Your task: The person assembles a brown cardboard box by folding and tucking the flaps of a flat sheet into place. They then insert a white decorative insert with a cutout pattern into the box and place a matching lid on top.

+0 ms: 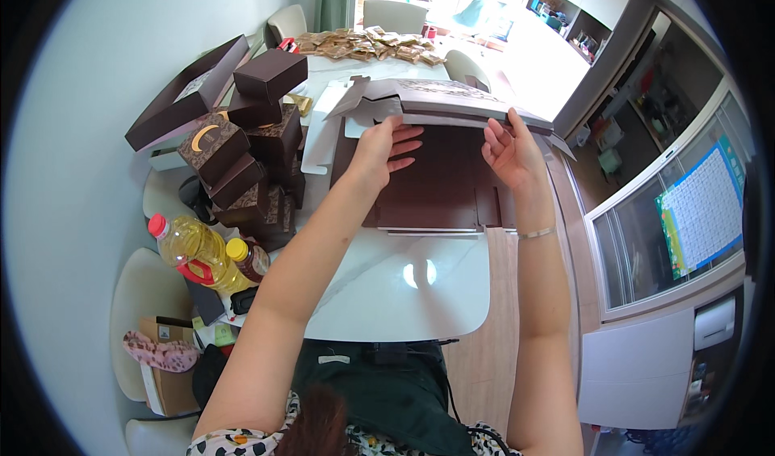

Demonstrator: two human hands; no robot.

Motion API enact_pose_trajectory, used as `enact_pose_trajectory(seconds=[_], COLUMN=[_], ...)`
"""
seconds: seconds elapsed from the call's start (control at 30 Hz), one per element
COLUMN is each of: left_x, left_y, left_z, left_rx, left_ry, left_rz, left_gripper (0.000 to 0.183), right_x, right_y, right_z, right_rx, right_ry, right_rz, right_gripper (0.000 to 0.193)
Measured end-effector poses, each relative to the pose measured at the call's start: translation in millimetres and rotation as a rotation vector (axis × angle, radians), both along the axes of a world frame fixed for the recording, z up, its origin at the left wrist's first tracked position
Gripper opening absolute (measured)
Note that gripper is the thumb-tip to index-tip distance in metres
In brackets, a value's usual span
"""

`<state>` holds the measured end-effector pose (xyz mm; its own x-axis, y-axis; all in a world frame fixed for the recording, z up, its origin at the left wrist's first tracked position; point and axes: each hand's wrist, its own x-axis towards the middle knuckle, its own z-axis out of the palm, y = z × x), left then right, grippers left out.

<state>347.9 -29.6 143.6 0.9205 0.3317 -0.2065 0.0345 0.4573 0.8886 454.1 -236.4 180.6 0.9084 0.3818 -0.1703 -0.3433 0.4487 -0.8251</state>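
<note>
A large brown cardboard gift box (436, 173) lies on the table with its dark inside facing me. Its patterned far panel (452, 96) stands raised and folded at the back, with pale grey flaps at its ends. My left hand (383, 151) is at the left end of this panel, thumb up by the flap and fingers spread over the dark inside. My right hand (514, 153) is at the panel's right part, its index fingertip touching the lower edge, the other fingers loosely curled and apart. Neither hand is wrapped round the box.
Smaller brown boxes (214, 145) are stacked at the left, beside a large open tray-like box (190, 92). An oil bottle (198, 250) and a yellow-capped jar (249, 260) stand nearer. Many small golden packets (363, 46) cover the table's far end. Chairs (149, 302) line the left side.
</note>
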Motion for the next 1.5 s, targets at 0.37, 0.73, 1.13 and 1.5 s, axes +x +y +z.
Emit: enact_pose_trajectory(seconds=[0.37,0.73,1.13,1.5], left_x=[14,17,13,14], left_y=[18,8,9,6], left_z=[29,13,6,1], left_rx=[0.025,-0.109,-0.126,-0.131], left_ry=[-0.029,-0.038,-0.021,-0.020], left_rz=[-0.041,0.041,0.041,0.027], left_gripper=[0.033,0.027,0.023,0.022], right_x=[10,-54,-70,-65], right_y=[-1,-6,3,-13], right_z=[14,-194,-225,-227], right_rx=[0.170,-0.549,-0.102,0.053], right_ry=[0.026,0.084,0.483,0.591], right_rz=[0.157,0.126,-0.366,-0.402], right_gripper=[0.020,0.031,0.022,0.031])
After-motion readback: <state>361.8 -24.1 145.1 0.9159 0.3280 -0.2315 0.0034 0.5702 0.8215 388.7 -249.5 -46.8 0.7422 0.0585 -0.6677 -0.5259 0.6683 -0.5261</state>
